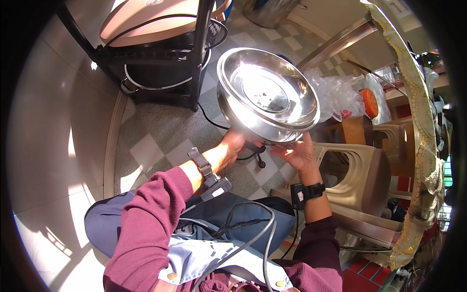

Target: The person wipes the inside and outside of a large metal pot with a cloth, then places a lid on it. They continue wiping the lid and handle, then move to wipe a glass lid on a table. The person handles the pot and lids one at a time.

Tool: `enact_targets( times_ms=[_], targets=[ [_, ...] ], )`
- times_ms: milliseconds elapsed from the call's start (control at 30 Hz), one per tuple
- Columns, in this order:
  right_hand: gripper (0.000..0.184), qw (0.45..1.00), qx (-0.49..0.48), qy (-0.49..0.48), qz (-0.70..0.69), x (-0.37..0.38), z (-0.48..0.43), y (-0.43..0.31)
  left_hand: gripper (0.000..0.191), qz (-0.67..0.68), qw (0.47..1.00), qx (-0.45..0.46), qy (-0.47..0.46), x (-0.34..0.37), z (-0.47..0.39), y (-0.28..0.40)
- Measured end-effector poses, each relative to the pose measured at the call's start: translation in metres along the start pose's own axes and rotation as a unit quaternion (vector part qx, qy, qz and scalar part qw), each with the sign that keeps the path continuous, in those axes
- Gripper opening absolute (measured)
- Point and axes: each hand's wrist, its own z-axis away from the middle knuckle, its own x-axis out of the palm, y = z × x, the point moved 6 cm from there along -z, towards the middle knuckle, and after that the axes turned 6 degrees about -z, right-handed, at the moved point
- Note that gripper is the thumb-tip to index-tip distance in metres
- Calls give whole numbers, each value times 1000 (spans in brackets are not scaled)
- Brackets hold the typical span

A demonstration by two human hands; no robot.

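Note:
Tilted in front of me is a round stainless-steel pan (233, 104) with a wide rolled rim. Sunlight glares off its shiny inside, where a small dark speck shows near the middle. My left hand (235, 144) grips its underside at the near left, the fingers partly hidden beneath. At the near right my right hand (297, 155) supports it, thumb up against the side and fingers under the base. A black part, perhaps a handle, shows between the hands. Below it a power plug (261, 164) on a black cord hangs or lies over the tiled floor; which one, I cannot tell.
A black metal rack (164, 62) at upper left holds a pinkish round lid (153, 22) and a dark pot (157, 76). To the right stand a beige plastic stool (368, 175), clear plastic bags (324, 91) and a table edged with a yellowish cloth (419, 153). Cables cross my lap.

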Motion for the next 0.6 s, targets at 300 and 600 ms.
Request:
enact_targets(
  times_ms=[300, 600],
  targets=[
    [65, 967, -197, 90, 133, 7, 23, -55, 32, -25, 993, 116, -16, -11, 3, 6],
    [28, 945, -189, 135, 231, -10, 8, -50, 22, -52, 996, 66, 34, -2, 13, 11]
  ],
)
